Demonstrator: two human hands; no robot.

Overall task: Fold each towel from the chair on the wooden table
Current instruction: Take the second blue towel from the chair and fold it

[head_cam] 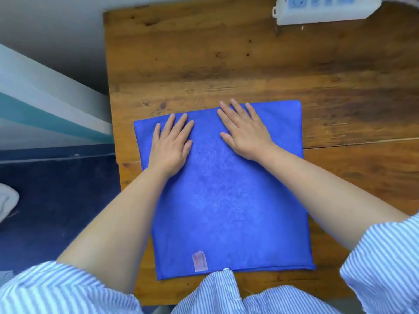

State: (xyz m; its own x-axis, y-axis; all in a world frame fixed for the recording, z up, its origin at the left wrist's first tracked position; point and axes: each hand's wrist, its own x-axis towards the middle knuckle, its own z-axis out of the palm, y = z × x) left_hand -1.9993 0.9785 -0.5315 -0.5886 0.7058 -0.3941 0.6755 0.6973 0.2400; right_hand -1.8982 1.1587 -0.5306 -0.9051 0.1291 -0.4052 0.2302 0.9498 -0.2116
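Note:
A blue towel [226,200] lies flat on the wooden table [204,64], reaching from the table's near edge to about its middle. A small white and red label [200,261] shows near the towel's near edge. My left hand [171,143] rests palm down on the towel's far left part, fingers straight and spread. My right hand [244,130] lies flat on the far middle part, fingers straight, their tips at the towel's far edge. Neither hand holds anything.
A white power strip [324,9] with blue sockets sits at the table's far right edge. The table's left edge runs beside a dark blue floor [56,200] and a white and teal wall. The chair is out of view.

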